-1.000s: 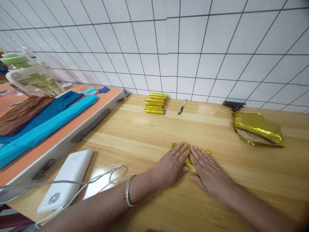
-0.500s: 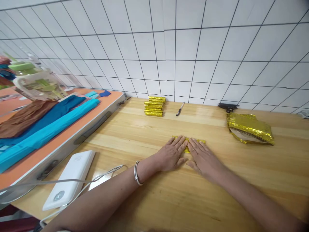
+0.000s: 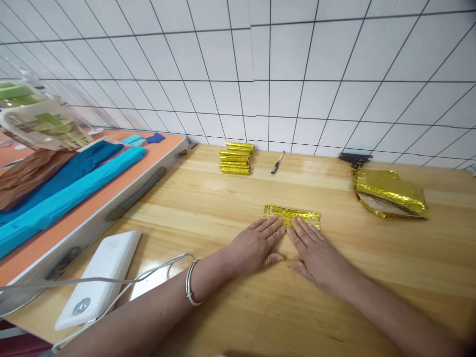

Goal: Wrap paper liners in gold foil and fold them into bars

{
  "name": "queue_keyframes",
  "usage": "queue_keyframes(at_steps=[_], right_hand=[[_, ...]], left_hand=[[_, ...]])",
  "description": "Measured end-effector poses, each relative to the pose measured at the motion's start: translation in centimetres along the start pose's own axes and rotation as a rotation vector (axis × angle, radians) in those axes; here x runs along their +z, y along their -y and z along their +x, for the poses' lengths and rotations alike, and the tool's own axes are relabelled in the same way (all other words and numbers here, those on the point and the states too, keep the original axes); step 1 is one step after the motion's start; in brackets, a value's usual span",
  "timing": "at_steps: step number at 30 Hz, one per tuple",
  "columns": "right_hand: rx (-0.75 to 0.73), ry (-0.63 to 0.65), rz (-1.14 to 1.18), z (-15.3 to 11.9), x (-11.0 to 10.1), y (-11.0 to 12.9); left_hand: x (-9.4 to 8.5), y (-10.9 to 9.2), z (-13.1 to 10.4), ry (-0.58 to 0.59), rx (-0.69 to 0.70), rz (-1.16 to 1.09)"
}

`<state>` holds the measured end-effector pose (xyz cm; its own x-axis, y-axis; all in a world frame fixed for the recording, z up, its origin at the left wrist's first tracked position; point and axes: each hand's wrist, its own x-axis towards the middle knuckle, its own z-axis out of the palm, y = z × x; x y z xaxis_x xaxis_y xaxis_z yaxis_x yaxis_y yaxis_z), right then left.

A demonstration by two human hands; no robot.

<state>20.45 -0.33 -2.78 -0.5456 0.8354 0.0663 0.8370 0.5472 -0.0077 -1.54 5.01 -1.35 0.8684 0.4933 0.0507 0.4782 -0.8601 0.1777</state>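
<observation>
A flat, shiny gold foil strip point(image 3: 299, 214) lies on the wooden table point(image 3: 208, 208) in front of me. My left hand point(image 3: 256, 243) rests flat with its fingertips on the strip's near left part. Beside it, my right hand point(image 3: 314, 250) lies flat too, fingers stretched over the near right part. The fingers cover some of the strip's near edge. Farther back stands a row of several folded gold foil pieces point(image 3: 235, 158). To the right sits a stack of gold foil sheets point(image 3: 392, 191) with a brown paper-like side showing.
A pen point(image 3: 277, 162) lies near the tiled wall point(image 3: 290, 99), and a black clip point(image 3: 356, 158) is behind the stack. At left are a white power bank point(image 3: 98, 277) with a cable and an orange board point(image 3: 126, 171) bearing blue and brown folded material point(image 3: 82, 181).
Both hands have slid back toward me along the foil strip, uncovering more of its far part. The whole view has shifted slightly.
</observation>
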Motion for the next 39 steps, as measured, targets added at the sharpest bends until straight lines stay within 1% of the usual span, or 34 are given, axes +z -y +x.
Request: queue_keyframes(at_steps=[4,7,11,14,21,25,30,35,39], right_hand=[[0.027,0.037,-0.007,-0.8,-0.3,-0.5],[0.041,0.037,-0.017,-1.7,-0.3,-1.0],[0.050,0.013,-0.037,-2.4,-0.2,-1.5],[0.063,0.011,-0.062,-2.2,-0.5,-1.3],[0.124,0.034,-0.127,-0.6,-1.3,0.6],[0.115,0.030,-0.170,-0.2,-1.2,0.8],[0.082,0.015,-0.194,-0.3,-1.1,0.4],[0.099,-0.011,-0.211,-1.9,-1.3,-0.7],[0.101,-0.024,-0.220,-3.8,-1.1,-2.0]], left_hand=[[-0.2,0.4,0.0,-0.021,-0.005,0.021],[-0.6,0.2,0.0,-0.036,-0.025,0.038],[-1.2,-0.1,-0.3,-0.008,-0.066,0.049],[-1.4,-0.4,-0.4,0.003,-0.101,0.064],[-1.7,-1.3,0.6,0.005,-0.116,0.114],[-1.9,-1.2,0.8,0.006,-0.095,0.110],[-2.1,-0.5,0.5,0.024,-0.098,0.109],[-2.2,0.3,-0.7,0.029,-0.117,0.096],[-1.9,0.6,-1.8,-0.007,-0.126,0.083]])
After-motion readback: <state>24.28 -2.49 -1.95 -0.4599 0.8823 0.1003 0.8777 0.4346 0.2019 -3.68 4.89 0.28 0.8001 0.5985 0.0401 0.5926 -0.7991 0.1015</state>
